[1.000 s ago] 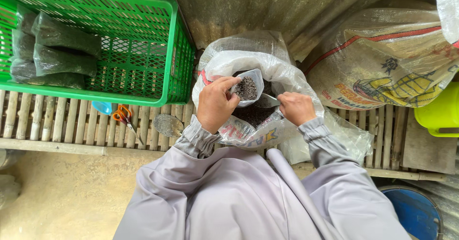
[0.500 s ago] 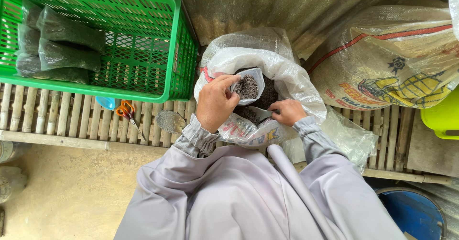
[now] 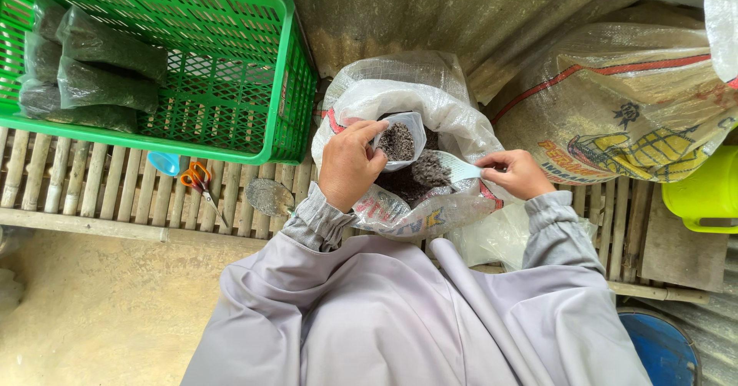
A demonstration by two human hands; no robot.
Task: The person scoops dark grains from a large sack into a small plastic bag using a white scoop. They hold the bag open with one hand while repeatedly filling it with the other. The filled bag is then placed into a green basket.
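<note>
The left hand (image 3: 350,163) has its fingers closed round a small clear bag (image 3: 400,140), partly filled with dark soil and held upright over the mouth of an open white sack (image 3: 430,101); the right hand (image 3: 519,172) pinches the handle of a pale scoop (image 3: 453,167), which lies just beside the small bag, heaped with soil; to the left a green crate (image 3: 223,63) holds filled dark bags (image 3: 108,44); orange-handled scissors (image 3: 201,186) lie on the bamboo slats (image 3: 84,186) below it.
</note>
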